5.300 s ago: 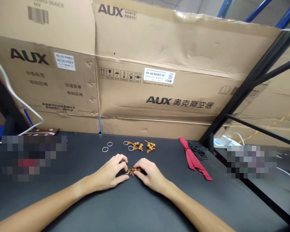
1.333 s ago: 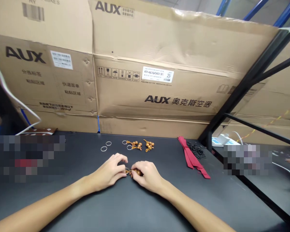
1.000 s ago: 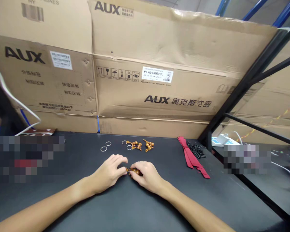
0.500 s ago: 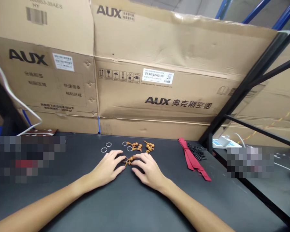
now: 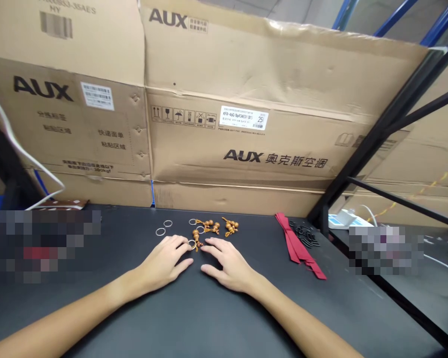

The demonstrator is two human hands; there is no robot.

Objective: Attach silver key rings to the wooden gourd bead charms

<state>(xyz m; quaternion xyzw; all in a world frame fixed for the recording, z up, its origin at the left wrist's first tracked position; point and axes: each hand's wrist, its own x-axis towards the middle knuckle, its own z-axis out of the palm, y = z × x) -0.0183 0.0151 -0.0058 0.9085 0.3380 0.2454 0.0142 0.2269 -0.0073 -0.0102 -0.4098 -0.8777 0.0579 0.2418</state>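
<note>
Head view: beaded charm [image 5: 196, 236] between left grip [image 5: 167, 261] and right grip [image 5: 229, 263]; both spread

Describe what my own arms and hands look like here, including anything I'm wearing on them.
Your left forearm and right forearm are bare, with no sleeves in view. Your left hand and right hand are ungloved, with slender fingers. I see no watch, bracelet or finger ring.
</note>
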